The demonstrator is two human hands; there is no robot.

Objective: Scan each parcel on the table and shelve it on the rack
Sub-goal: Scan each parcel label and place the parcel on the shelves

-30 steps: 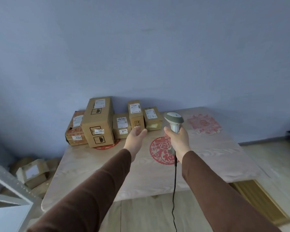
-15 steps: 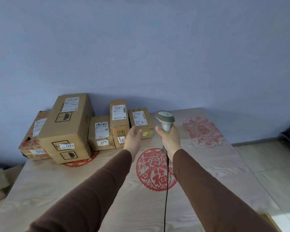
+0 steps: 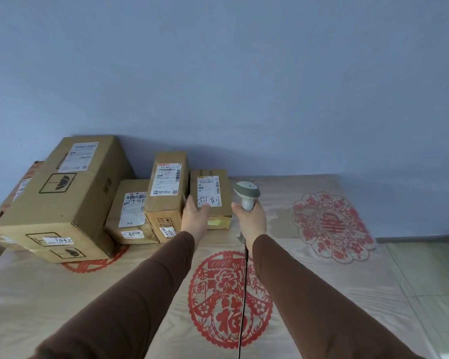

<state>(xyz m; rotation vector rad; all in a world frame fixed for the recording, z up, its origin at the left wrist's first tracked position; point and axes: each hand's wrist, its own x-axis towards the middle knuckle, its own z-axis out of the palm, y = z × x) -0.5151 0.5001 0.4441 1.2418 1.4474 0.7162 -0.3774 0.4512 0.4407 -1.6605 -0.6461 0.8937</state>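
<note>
Several cardboard parcels stand in a row at the back of the table (image 3: 62,301) against the wall. The rightmost is a small parcel (image 3: 218,187) with a white label and handwriting on top. My left hand (image 3: 195,218) reaches to its near left corner with fingers straight, touching or almost touching it. My right hand (image 3: 252,221) grips the handle of a grey barcode scanner (image 3: 246,193), whose head points toward the small parcel. The scanner's black cable hangs down toward me. To the left stand a tall narrow parcel (image 3: 166,187), a low parcel (image 3: 130,211) and a big box (image 3: 62,198) marked 1042.
A further parcel (image 3: 18,187) is half hidden behind the big box at the far left. Red paper-cut decorations (image 3: 332,224) lie on the tabletop at centre and right. A blue wall rises right behind the parcels. Tiled floor (image 3: 430,268) shows to the right.
I have moved closer to the table, so the parcels look larger. My left hand has reached forward to the small right parcel. The scanner has come nearer to it.
</note>
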